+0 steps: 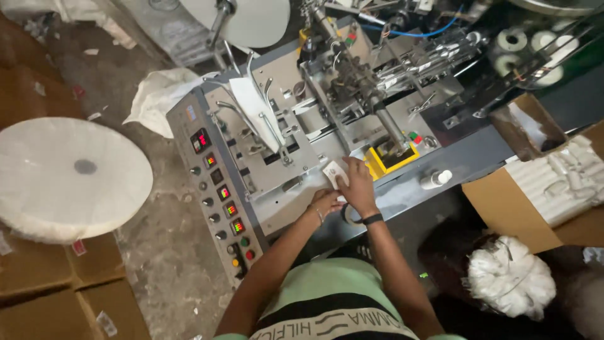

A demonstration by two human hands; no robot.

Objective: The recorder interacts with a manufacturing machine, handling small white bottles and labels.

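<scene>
Right hand (pixel 357 187) lies on a small white packet (pixel 333 173) at the front edge of the grey machine deck (pixel 402 189); fingers curled over it, pinching it against the deck. The packet pokes out just left of and above the knuckles. Left hand (pixel 326 203) sits just below and left of the right, touching it, fingers curled loosely; whether it holds anything I cannot tell. A roll of tape (pixel 348 215) lies partly hidden under the two wrists.

Judged step: taking or straightening one packet at the machine's outlet. Any lift from here would need a firm pinch on a thin, limp piece, and care with the yellow block (pixel 390 160) just right of the grip.

Around the grip: a white sheet over wire guides (pixel 255 113) up and left; a control panel (pixel 220 189) with red displays and knobs further left; a small white bottle (pixel 435 180) to the right.

Room: rough concrete floor (pixel 163 233), a big white roll (pixel 69 176) far left on cardboard boxes (pixel 56 277), an open carton of white pieces (pixel 560 179) right, a white tangled bundle (pixel 509 277) below it.
</scene>
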